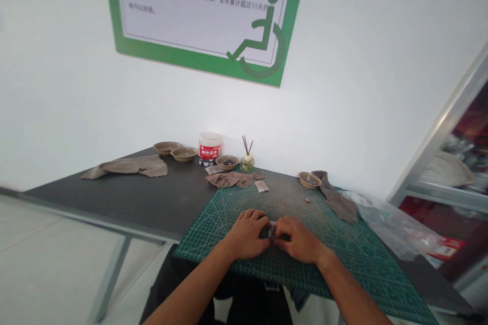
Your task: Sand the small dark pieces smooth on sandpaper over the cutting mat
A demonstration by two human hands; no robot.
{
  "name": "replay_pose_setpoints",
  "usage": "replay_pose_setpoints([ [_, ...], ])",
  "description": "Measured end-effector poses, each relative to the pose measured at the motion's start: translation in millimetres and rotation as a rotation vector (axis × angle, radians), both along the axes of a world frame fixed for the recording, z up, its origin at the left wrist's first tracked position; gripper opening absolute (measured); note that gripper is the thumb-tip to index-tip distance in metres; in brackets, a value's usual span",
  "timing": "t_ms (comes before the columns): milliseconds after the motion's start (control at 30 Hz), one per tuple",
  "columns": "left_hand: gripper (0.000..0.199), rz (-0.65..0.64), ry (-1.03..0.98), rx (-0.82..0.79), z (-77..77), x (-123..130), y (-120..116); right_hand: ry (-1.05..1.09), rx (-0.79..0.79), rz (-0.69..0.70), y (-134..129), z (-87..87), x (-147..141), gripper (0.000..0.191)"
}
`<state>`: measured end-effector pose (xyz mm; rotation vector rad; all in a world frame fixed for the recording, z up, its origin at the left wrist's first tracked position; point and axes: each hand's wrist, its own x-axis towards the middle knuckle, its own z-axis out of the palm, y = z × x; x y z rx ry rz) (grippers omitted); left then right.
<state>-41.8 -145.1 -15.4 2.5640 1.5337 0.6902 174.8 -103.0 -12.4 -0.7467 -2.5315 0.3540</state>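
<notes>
Hands are meeting at the middle of a cutting mat (pixel 343 244), the left hand (pixel 246 234) and right hand (pixel 297 239) pinching a small pale piece (pixel 271 231) between their fingertips, with most of it hidden by the fingers. The mat is seemingly lying beneath them to give the close work a flat, protected surface. Just ahead of the hands, a brown scrap (pixel 229 179) is resting near the mat's far edge, while a small bowl (pixel 309 180) and a brown strip (pixel 337 200) are sitting ahead and to the right, apparently kept within easy reach.
</notes>
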Motion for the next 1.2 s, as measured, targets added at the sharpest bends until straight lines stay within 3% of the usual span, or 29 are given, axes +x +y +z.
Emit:
replay_pose_setpoints([
  [133, 0.033, 0.002, -0.009, 0.006, -0.6, 0.6, 0.1, 0.032, -0.011, -0.108, 3.6, -0.6, 4.6, 0.010],
  [300, 0.032, 0.000, -0.004, -0.001, 0.9, 0.7, -0.8, 0.018, -0.058, -0.058, 0.7, -2.7, 6.2, 0.011],
  [467, 0.037, 0.000, 0.002, -0.022, 1.9, 0.5, -1.9, 0.085, -0.045, -0.157, 5.3, -4.5, 9.7, 0.011],
  [600, 0.037, -0.004, 0.006, -0.038, 1.2, 0.8, -0.6, 0.051, -0.085, -0.080, 5.1, -6.1, 7.5, 0.011],
  [767, 0.037, -0.004, 0.003, -0.036, 0.7, 0.5, 0.3, 0.080, -0.051, -0.149, 7.1, -3.7, 5.9, 0.010],
  [933, 0.036, -0.003, 0.007, -0.033, 2.6, 1.2, -0.9, 0.026, -0.063, -0.057, 5.0, -1.7, 4.6, 0.009],
  [1100, 0.038, 0.015, 0.009, -0.031, 2.1, 1.5, -0.9, 0.055, -0.017, -0.157, 12.0, -1.9, 3.0, 0.007],
  [1200, 0.037, 0.010, 0.007, -0.029, 1.3, 1.3, -0.3, 0.021, -0.041, -0.110, 11.8, -2.0, 7.6, 0.009],
])
